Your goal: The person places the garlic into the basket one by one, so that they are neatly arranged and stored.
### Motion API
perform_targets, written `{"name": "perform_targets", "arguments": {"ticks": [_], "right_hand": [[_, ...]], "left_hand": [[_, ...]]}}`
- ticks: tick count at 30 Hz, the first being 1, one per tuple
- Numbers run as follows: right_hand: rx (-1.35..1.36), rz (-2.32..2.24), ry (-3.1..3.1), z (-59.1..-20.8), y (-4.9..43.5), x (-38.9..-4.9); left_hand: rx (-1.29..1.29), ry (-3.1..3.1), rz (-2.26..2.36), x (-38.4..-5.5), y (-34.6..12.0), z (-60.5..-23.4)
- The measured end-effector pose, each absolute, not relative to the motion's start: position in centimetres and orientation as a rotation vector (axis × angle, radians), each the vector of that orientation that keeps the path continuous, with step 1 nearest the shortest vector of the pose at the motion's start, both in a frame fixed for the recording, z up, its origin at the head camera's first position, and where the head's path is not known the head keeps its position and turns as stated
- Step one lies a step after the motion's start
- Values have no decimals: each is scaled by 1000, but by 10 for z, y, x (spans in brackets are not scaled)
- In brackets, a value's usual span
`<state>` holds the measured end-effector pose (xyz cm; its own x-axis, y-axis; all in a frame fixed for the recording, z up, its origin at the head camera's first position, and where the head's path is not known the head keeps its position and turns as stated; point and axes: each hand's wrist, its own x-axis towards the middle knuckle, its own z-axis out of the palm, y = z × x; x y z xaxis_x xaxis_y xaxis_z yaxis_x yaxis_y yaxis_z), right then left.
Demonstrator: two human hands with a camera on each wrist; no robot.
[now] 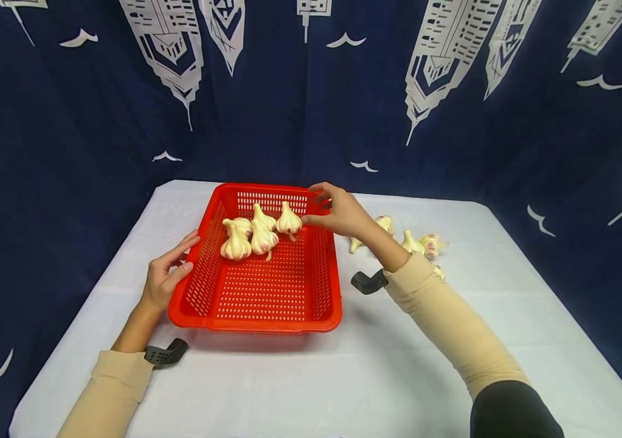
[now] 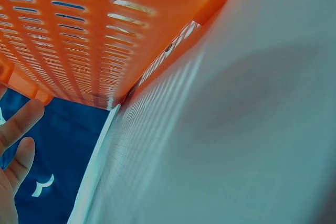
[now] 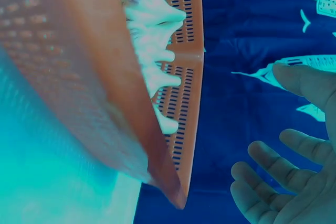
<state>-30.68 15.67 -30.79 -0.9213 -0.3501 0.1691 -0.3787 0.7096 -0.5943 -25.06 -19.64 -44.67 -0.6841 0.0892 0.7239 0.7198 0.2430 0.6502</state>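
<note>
A red perforated plastic basket (image 1: 261, 325) stands on the white-covered table. Several garlic bulbs (image 1: 236, 246) lie together in its far half, seen from the side in the right wrist view as pale bulbs (image 3: 152, 11). My left hand (image 1: 163, 277) is at the basket's left rim, fingers extended, fingertips at the edge; the left wrist view has them beside the outer wall (image 2: 89, 40). Over the far right corner hovers my right hand (image 1: 340, 213), thumb and fingers spread apart with nothing between them. Its thumb points toward the rightmost bulb (image 1: 289, 220); contact is unclear.
More garlic bulbs (image 1: 431, 245) lie on the table right of the basket, partly hidden behind the right forearm. Dark blue cloth (image 1: 289, 134) with white building prints hangs behind and around the table (image 1: 311, 389). A dark band (image 1: 165, 353) is on each wrist.
</note>
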Motion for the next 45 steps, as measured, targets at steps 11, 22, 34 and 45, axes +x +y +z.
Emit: {"name": "perform_targets", "arguments": {"ticks": [11,22,34,45], "right_hand": [[526,965,-2890,-314,185,-298],[459,969,-2882,-318,222,-290],[354,962,-2894,-336,278,-274],[280,992,-2906,-356,296,-270]], "left_hand": [[-711,-1983,-1486,-253,-193,-447],[-726,-1980,-1494,-259,-192,-449],[-747,-1990,-1490,-263,-191,-451],[-734,-1974,-1471,-253,-203,-454]]}}
